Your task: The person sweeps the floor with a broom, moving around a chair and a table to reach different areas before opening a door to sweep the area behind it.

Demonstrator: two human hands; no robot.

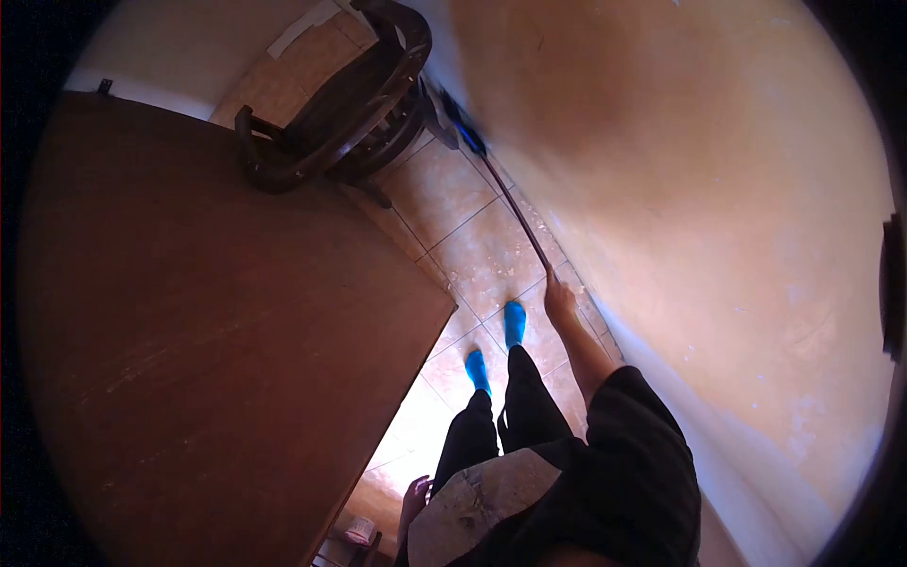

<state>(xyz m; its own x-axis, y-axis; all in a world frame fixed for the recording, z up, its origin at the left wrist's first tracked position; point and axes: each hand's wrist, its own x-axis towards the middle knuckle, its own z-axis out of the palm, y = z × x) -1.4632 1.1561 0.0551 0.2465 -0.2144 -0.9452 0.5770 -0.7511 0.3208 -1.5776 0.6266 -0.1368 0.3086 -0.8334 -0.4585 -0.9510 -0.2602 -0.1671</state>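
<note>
Standing between a brown wooden surface (208,321) and an orange wall (718,189), the person looks down at a tiled floor (482,246). At the left, the surface is bare wood; beyond its far corner sits a dark wooden chair (350,104). The left hand (413,496) hangs low by the hip, fingers seemingly loose and holding nothing, though the view there is dim. The right hand (559,302) is closed around a long mop handle (518,213), whose blue head (463,128) rests on the floor beside the chair legs, near the wall. Judging by that reach, mopping is under way, with the tiles nearer the blue-socked feet (498,345) seemingly left to do.
</note>
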